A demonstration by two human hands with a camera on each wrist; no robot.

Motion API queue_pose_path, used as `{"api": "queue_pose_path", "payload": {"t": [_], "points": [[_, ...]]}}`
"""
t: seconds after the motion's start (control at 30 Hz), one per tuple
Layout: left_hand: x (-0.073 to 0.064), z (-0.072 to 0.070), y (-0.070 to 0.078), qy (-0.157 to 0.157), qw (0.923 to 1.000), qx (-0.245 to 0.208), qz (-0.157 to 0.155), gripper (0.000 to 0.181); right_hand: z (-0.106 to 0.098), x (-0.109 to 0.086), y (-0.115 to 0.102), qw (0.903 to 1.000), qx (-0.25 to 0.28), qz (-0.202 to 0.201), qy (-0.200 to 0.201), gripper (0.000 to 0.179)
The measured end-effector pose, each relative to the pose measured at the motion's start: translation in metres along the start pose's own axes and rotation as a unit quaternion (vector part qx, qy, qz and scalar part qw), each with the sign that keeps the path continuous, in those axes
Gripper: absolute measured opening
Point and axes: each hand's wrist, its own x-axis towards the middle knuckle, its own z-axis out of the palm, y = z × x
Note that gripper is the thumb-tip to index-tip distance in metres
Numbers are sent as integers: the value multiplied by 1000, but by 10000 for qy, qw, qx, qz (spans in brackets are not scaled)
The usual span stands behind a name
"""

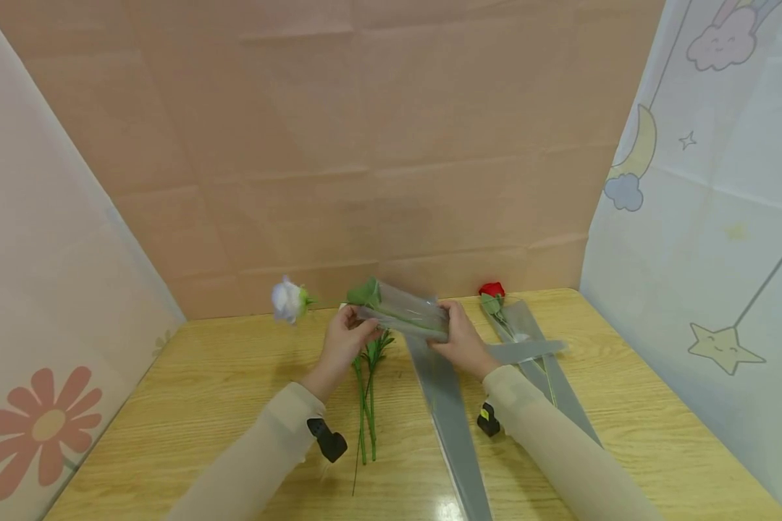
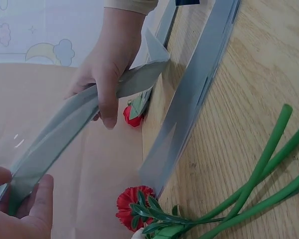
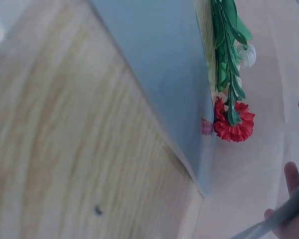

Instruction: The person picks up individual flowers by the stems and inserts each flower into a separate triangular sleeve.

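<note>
A pale lavender-white flower [image 1: 289, 300] sticks out to the left of a clear plastic sleeve [image 1: 413, 310], its green leaf [image 1: 365, 292] showing at the sleeve's wide end. My left hand [image 1: 347, 341] pinches the sleeve's edge near that leaf, thumb and fingers meeting on the film. Farther right, my right hand [image 1: 461, 340] grips the narrow part of the sleeve. In the left wrist view the sleeve [image 2: 57, 139] stretches between both hands, and its tail bends out past the right hand [image 2: 109, 69]. Both hands are raised above the table.
Green stems [image 1: 368, 412] lie below my left hand, with a red carnation [image 2: 132, 206] and a white bud [image 3: 246, 55] at their far end. Flat sleeves [image 1: 452, 427] lie beside them. At the right, a red rose [image 1: 492, 289] rests in another sleeve near the back wall [image 1: 378, 145].
</note>
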Motion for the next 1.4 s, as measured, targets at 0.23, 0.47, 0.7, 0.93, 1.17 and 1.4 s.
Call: {"api": "queue_pose_path", "payload": {"t": [0.23,0.47,0.7,0.93,1.17,1.4], "points": [[-1,-1,2,76,9987,302,411,17,-4,-2,-6,9959,544,242,-680,97],[0,-4,1,-123,9917,918,896,21,-17,16,-28,9904,1179,38,-719,47],[1,-1,-1,-310,9835,1348,1163,25,-22,48,-67,9881,1408,-269,-556,37],[2,-2,-2,-235,9815,1558,1092,20,-19,55,-84,9855,1626,-394,-270,25],[9,-8,12,28,9771,1551,1454,12,-19,53,-98,9685,2419,-264,531,23],[21,-9,44,435,9645,1650,2016,13,-27,50,-127,9391,3003,-580,1565,24]]}}
